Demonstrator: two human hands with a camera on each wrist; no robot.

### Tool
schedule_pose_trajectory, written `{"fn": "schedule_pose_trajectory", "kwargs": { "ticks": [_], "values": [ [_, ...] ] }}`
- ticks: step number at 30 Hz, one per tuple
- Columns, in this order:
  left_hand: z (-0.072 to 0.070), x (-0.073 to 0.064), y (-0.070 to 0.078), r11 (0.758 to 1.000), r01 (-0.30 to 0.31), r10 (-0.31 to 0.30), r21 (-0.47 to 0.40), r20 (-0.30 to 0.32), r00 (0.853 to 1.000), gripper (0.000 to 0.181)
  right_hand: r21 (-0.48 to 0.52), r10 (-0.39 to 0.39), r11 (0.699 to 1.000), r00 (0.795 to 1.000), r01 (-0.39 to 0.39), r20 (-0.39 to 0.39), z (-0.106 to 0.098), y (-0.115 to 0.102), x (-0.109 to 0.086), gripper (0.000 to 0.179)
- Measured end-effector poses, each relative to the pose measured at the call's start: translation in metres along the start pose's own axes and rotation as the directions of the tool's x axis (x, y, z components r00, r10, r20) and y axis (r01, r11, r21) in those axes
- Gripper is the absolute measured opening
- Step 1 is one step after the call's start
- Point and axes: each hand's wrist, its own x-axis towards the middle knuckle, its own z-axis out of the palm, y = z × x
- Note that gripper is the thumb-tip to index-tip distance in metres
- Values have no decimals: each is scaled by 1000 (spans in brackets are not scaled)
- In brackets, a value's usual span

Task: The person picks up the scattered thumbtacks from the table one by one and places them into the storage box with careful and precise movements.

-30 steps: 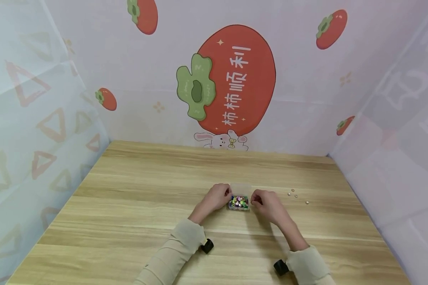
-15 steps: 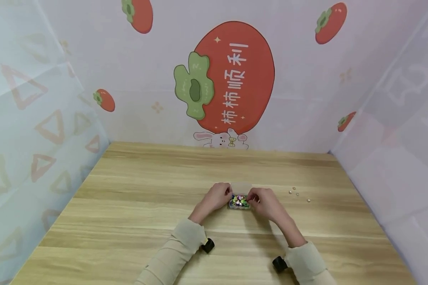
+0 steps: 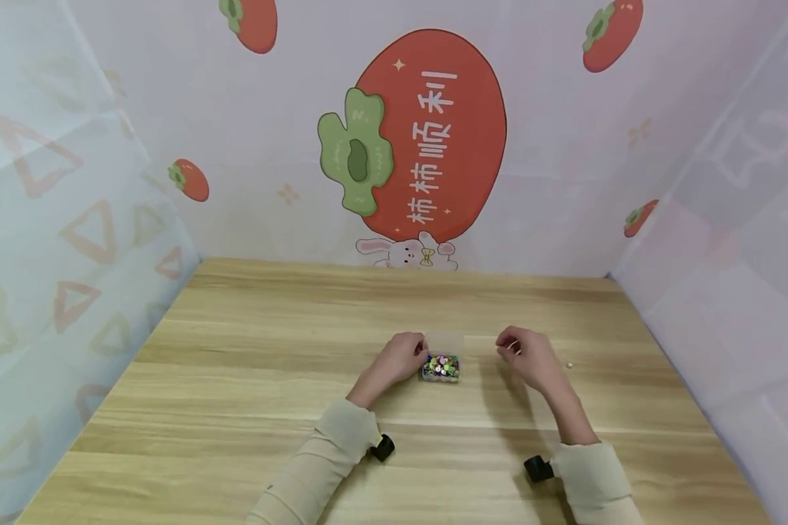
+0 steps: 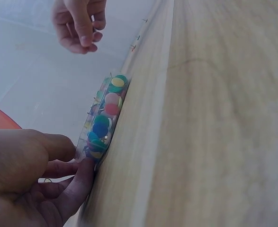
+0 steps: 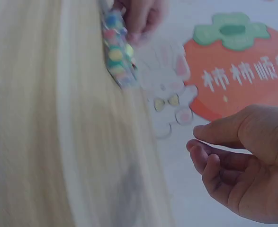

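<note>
A small clear plastic box [image 3: 441, 368] full of multicoloured thumbtacks [image 4: 111, 109] stands on the table, its clear lid [image 3: 445, 341] folded back. My left hand [image 3: 400, 357] grips the box at its left end, thumb on the near side and fingers behind, as the left wrist view shows. To the right of the box, my right hand [image 3: 528, 357] is raised over the table. Its fingers are loosely bent, the thumb [image 5: 214, 134] a little apart from them, and nothing shows between them in the right wrist view. One loose tack [image 3: 569, 364] lies just right of this hand.
More loose tacks [image 4: 133, 47] lie on the wooden table [image 3: 269, 350] beyond the box, points up in the left wrist view; the right hand hides them in the head view. A printed cloth wall [image 3: 551, 219] rises behind the table's back edge, with others at both sides.
My right hand first came to the right end of the box, then moved away to the right towards the loose tacks. My left hand has kept its grip on the box.
</note>
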Motion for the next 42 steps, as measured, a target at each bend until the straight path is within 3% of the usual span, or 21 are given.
{"fn": "schedule_pose_trajectory", "kwargs": {
  "ticks": [4, 7, 19, 24, 31, 42],
  "values": [
    [-2, 2, 2, 1000, 11, -11, 22, -1, 1000, 14, -2, 54, 999, 997, -54, -59, -17, 18, -1, 9],
    [-4, 2, 3, 1000, 16, -16, 25, 1, 1000, 15, -20, 96, 995, 994, -97, -52, -24, 31, -3, 13],
    [-1, 0, 2, 1000, 10, -10, -2, 7, 1000, 14, -95, 151, 986, 975, -136, 163, -25, 55, -3, 35],
    [-1, 0, 3, 1000, 13, -13, -7, 9, 1000, 15, -130, 132, 985, 977, -112, 166, -20, 59, 4, 29],
    [-2, 0, 3, 1000, 15, -15, 9, -2, 1000, 14, -183, 135, 977, 980, -108, 145, -16, 58, 12, 6],
    [-3, 0, 4, 1000, 19, -19, 7, 8, 1000, 15, -249, 145, 963, 979, -106, 145, -18, 54, 13, 11]
  ]
}}
